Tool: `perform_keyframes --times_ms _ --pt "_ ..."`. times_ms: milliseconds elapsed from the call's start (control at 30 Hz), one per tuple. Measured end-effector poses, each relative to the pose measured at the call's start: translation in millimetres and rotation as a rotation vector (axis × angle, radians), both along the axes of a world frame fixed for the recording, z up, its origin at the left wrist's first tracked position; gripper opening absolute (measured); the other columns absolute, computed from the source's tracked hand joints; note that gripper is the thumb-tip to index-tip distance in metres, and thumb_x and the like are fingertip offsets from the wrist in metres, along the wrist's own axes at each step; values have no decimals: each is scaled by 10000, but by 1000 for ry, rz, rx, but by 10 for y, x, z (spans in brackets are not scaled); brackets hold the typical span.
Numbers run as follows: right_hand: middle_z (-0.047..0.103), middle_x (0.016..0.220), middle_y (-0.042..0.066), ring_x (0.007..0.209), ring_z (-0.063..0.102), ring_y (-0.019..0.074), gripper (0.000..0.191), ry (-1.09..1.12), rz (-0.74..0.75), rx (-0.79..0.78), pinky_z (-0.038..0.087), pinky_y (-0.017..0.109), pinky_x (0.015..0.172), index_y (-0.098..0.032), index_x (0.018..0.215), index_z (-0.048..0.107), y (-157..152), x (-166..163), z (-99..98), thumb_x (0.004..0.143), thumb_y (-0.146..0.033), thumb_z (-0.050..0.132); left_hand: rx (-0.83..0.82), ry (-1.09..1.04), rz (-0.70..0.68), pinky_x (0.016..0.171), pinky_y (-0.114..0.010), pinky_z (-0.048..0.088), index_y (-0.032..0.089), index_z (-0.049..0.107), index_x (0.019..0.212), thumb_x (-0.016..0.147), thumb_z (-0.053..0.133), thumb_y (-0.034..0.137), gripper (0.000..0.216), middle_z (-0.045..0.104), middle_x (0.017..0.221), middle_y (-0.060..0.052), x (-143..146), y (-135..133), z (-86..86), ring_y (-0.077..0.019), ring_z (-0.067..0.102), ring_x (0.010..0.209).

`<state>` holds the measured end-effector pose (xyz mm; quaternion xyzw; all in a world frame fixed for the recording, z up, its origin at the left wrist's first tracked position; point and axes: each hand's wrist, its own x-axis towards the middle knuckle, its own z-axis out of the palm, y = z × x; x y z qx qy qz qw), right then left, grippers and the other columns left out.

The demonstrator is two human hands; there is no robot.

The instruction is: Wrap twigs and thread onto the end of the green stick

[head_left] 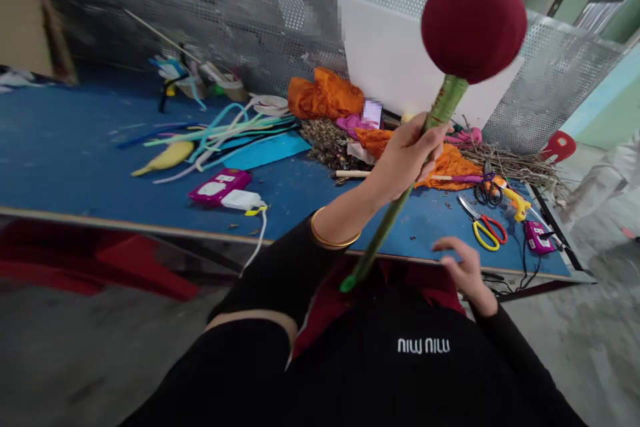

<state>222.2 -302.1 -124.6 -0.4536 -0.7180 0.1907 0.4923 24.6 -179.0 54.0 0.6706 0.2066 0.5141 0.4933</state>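
My left hand, with a gold bangle at its wrist, is closed around a green-wrapped stick. A large, smooth, dark red ball tops the stick, which is held tilted, its lower end close to my body. Low at the table's front edge, my right hand has its fingers loosely bent and apart, with nothing in them. Red-and-yellow-handled scissors lie on the table just beyond it. Behind my left hand spreads crumpled orange cloth.
The blue table carries a purple power strip, a banana-shaped yellow item, foam strips and dried twigs. At right are black scissors, a yellow glue gun and another purple power box. Perforated metal panels stand behind.
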Motion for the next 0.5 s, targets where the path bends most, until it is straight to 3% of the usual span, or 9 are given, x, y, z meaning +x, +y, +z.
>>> perform_keyframes --times_ms 67,133,167,233,300,400,500 --pt "765 1010 41 935 755 187 235 181 -210 348 616 317 861 -258 1139 733 95 204 336 1012 -442 661 210 181 102 504 -257 388 231 625 993 1037 563 468 249 547 688 24 -43 -29 42 -117 482 532" --pt "686 1299 96 1206 717 262 604 275 -339 608 603 444 1046 -266 1404 612 227 368 698 908 -576 762 401 386 241 581 -279 405 218 650 1007 1003 624 379 164 625 714 1 13 -90 -14 -166 593 642" --pt "604 1447 131 1377 635 319 814 247 -368 655 542 536 1158 -261 1505 521 301 427 867 850 -669 782 462 498 276 599 -288 397 212 658 1012 995 636 359 150 659 730 -12 67 -128 -67 -192 635 683" --pt "440 1618 175 1575 437 398 1097 178 -392 673 398 651 1277 -243 1614 365 444 500 1131 758 -763 812 497 728 305 611 -301 378 206 667 987 1021 618 380 185 730 799 -54 183 -205 -189 -247 709 763" --pt "373 1656 174 1609 381 406 1168 110 -408 614 294 662 1337 -231 1628 323 545 532 1262 728 -788 817 511 894 328 602 -310 358 204 668 970 1046 590 478 295 765 842 -90 268 -254 -300 -294 744 804" --pt "402 1650 165 1587 418 385 1131 79 -364 445 287 654 1348 -221 1616 328 558 538 1249 750 -751 825 540 975 378 592 -311 335 204 671 964 1058 518 623 456 766 812 -104 305 -242 -426 -308 749 780" --pt "461 1621 160 1544 470 352 1056 127 -338 400 338 615 1334 -213 1573 387 461 528 1135 755 -693 852 642 943 348 582 -308 327 205 673 945 1043 474 713 554 752 771 -99 293 -172 -536 -283 726 724"
